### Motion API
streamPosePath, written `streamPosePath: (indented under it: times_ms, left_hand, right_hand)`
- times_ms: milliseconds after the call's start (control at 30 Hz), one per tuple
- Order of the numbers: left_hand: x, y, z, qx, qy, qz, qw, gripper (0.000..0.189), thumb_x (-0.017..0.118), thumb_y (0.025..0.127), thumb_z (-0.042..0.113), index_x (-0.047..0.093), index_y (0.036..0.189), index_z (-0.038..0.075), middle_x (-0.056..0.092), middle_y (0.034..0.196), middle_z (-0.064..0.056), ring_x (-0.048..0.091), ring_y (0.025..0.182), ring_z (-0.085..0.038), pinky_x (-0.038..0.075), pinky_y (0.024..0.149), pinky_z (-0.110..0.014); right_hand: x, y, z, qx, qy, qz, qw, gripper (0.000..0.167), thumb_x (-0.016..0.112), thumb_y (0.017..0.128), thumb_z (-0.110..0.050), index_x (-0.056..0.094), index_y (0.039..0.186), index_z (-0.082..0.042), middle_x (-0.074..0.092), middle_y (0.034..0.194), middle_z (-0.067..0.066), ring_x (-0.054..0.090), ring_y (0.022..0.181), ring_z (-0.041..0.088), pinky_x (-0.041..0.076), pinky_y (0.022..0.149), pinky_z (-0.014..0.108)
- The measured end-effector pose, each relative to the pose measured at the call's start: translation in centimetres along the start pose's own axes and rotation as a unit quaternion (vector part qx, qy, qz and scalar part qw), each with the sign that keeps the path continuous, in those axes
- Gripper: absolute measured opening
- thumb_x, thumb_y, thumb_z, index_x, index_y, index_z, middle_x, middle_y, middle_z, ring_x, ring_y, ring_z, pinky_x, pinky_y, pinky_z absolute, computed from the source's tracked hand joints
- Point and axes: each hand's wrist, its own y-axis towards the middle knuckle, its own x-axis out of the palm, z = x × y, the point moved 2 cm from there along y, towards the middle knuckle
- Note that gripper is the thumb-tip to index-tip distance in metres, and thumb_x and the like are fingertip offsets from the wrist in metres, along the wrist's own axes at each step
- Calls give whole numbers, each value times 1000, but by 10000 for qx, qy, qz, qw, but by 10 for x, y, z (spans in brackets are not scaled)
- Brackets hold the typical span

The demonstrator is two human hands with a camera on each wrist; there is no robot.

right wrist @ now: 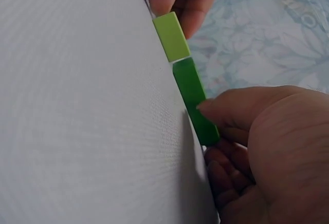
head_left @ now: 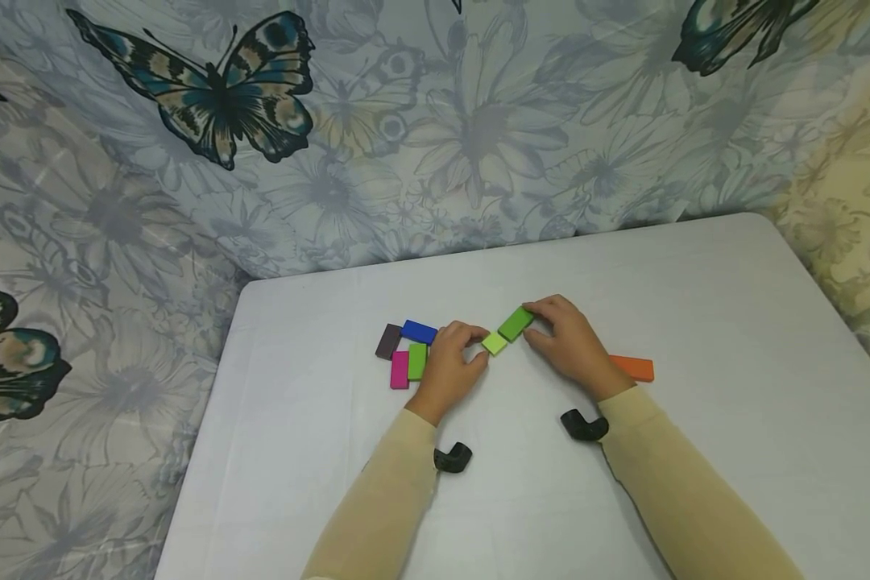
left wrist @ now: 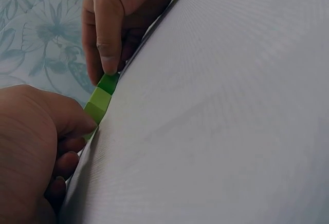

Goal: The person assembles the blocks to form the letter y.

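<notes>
In the head view, two bare hands in beige sleeves work on a white table (head_left: 275, 499). The left hand (head_left: 449, 364) pinches a light green block (head_left: 495, 344) between thumb and finger. The right hand (head_left: 571, 345) grasps a darker green block (head_left: 516, 324), which lies between one and two o'clock from the light green one. Both blocks stand nearly end to end, in a slanting row; the right wrist view shows a thin pale line between them, with the darker block toward five o'clock.

At nine o'clock from the left hand sits a small cluster. Its dark block (head_left: 387, 341) has a blue block (head_left: 419, 331) at about half past two, near its upper end, and a magenta block (head_left: 399, 370) at five o'clock. A second green block (head_left: 416, 362) lies against the magenta one's side, toward two o'clock, just beside the left hand. An orange block (head_left: 633, 368) shows near four o'clock from the right hand, partly hidden by the wrist. A black wrist device (head_left: 453, 457) sits at six o'clock below each hand. Beyond the table, toward twelve o'clock, hangs a flowered cloth (head_left: 478, 129) with butterflies.
</notes>
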Motion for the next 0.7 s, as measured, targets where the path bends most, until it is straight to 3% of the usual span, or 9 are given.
streamPosePath:
  times_ms: [700]
  left_hand:
    - [0,1,2,-3,208,-57,9998,27,79,100,9,76,127,10,69,120,0,58,113,-17,48,98,-35]
  right_hand:
    - [2,-1,-1,26,-15,-79,10000,45,76,100,-4,66,143,6,63,132,22,59,128,40,45,112,58]
